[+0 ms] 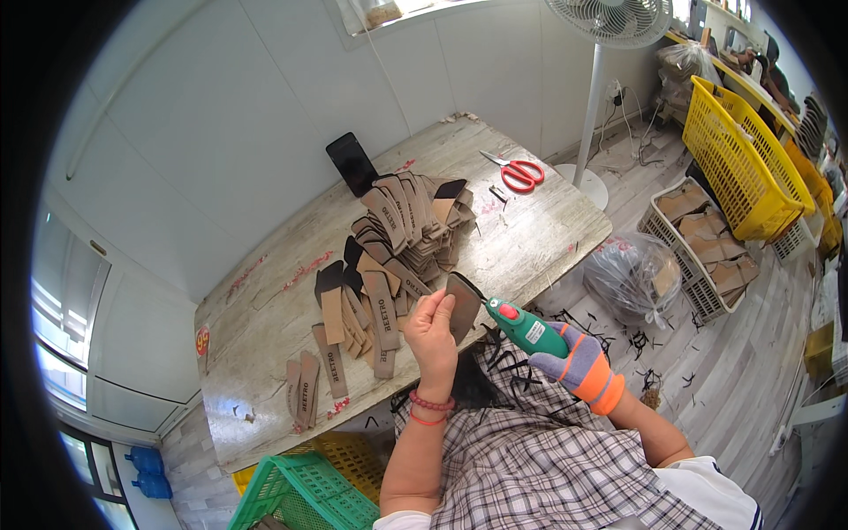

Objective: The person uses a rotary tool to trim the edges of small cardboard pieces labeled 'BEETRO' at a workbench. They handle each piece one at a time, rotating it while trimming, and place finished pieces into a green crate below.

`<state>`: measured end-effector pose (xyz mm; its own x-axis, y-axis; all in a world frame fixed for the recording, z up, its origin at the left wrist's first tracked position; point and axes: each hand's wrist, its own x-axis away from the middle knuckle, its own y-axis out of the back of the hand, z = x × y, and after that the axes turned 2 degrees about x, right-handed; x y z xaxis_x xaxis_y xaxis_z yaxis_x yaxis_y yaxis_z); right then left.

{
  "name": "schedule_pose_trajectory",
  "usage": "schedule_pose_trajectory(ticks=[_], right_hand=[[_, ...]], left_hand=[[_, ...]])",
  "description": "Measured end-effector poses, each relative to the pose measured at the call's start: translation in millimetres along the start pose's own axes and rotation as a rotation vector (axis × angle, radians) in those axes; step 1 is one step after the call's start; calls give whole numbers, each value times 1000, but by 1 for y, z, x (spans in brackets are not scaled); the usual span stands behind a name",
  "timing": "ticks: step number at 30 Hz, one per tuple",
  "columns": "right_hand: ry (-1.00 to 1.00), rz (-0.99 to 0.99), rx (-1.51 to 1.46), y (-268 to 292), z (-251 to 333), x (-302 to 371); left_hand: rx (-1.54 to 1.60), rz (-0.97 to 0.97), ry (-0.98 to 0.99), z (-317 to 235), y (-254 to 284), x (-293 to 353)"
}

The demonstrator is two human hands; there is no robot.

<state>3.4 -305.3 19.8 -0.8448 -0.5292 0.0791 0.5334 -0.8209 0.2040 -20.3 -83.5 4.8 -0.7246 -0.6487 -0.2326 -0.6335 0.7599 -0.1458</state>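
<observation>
Pinched between the fingers and thumb of my left hand is a flat brown fabric piece with a dark curved edge. My right hand, in a grey and orange glove, grips a green handheld electric cutter with a red button. The cutter's tip is at the piece's dark edge; whether it touches cannot be made out. Beyond my left hand, a heap of similar brown pieces with printed lettering spreads over the table. Two loose ones lie toward its near left corner.
Red-handled scissors and a black phone are farther back on the table. Black trimmings litter my apron and the floor. A green crate stands below the table; a plastic bag, a yellow basket and a fan are right.
</observation>
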Motion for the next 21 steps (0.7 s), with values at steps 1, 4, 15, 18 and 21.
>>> schedule_pose_trajectory(ticks=[1,4,15,18,21], right_hand=[[-3,-1,-18,-1,1,0],[-38,1,-25,0,7,1],[-81,2,-40,3,13,-2],[-65,3,-20,5,15,-2],[-39,-4,23,7,15,-1]], left_hand=[[-8,3,-3,-4,-1,1],[-76,57,-30,-9,-2,3],[-177,254,-75,-13,1,6],[-240,291,-118,-14,4,1],[-312,338,-167,-18,8,-5]])
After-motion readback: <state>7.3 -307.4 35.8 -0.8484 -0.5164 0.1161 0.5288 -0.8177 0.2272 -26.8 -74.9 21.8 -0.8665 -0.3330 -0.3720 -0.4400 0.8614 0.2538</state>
